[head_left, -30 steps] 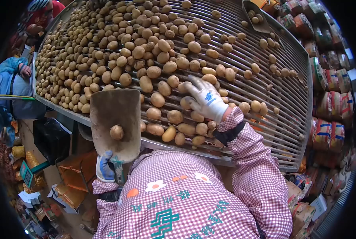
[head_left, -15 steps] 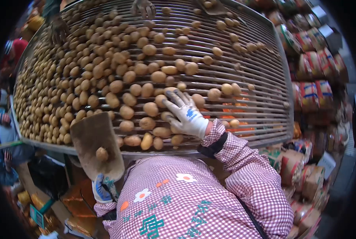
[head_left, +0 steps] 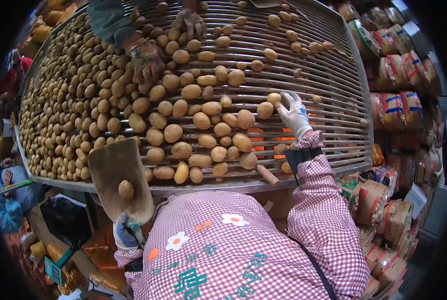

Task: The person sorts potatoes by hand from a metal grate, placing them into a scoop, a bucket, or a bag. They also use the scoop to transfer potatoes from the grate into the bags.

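My left hand (head_left: 126, 234), in a white and blue glove, is closed round the lower end of a brown scoop (head_left: 114, 167) at the near edge of the slatted rack. One potato (head_left: 126, 189) lies in the scoop. Over the rack's right part, my right hand (head_left: 294, 114), in a white glove with grey fingertips, has its fingers curled at a light potato (head_left: 274, 98); a rounder potato (head_left: 265, 110) sits just beside it. Many potatoes (head_left: 173, 133) cover the left and middle of the rack (head_left: 328, 90). A wooden stick (head_left: 267, 175) lies near the front edge.
Across the rack, another person's two gloved hands (head_left: 146, 62) are among the potatoes. Stacked packed sacks (head_left: 398, 110) stand at the right. A black bag (head_left: 66, 220) and a person in blue (head_left: 13, 187) are at the lower left.
My right hand has moved right, from the middle potatoes to the light one. The wooden stick now shows. The other person's hands have come nearer and to the right. My left hand still holds the scoop.
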Action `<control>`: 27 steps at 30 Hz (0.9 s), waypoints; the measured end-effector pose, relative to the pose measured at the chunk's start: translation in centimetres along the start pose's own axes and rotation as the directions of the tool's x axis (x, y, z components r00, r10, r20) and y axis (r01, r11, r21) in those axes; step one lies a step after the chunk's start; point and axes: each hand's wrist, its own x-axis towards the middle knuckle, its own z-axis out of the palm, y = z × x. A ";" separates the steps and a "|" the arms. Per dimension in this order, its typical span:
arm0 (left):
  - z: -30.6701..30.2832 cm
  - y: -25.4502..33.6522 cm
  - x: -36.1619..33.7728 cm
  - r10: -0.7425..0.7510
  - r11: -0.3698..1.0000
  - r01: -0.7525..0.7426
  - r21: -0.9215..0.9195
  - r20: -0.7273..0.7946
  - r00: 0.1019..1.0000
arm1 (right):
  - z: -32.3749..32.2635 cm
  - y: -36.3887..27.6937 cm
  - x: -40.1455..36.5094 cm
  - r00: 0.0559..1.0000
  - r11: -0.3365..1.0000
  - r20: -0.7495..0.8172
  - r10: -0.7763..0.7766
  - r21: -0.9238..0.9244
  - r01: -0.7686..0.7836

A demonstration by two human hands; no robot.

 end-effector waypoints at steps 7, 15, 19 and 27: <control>0.3 -0.1 -0.2 0.000 1.000 0.000 -0.020 0.023 1.000 | 3.3 -1.4 -0.1 0.990 0.835 -0.033 -0.135 0.535 0.131; -0.1 -0.4 -0.5 0.014 0.991 -0.020 0.129 0.041 0.999 | 1.6 -6.2 -1.7 0.892 0.892 -0.198 -0.406 0.126 0.434; 0.9 -0.3 0.1 0.008 0.989 0.016 -0.147 0.160 0.987 | 0.9 -11.0 -4.7 0.843 0.840 -0.157 -0.514 0.106 0.532; -1.2 -2.2 0.4 -0.013 0.967 0.057 -0.248 0.177 0.984 | 5.5 -20.4 -11.8 0.675 0.676 0.062 -0.735 0.134 0.724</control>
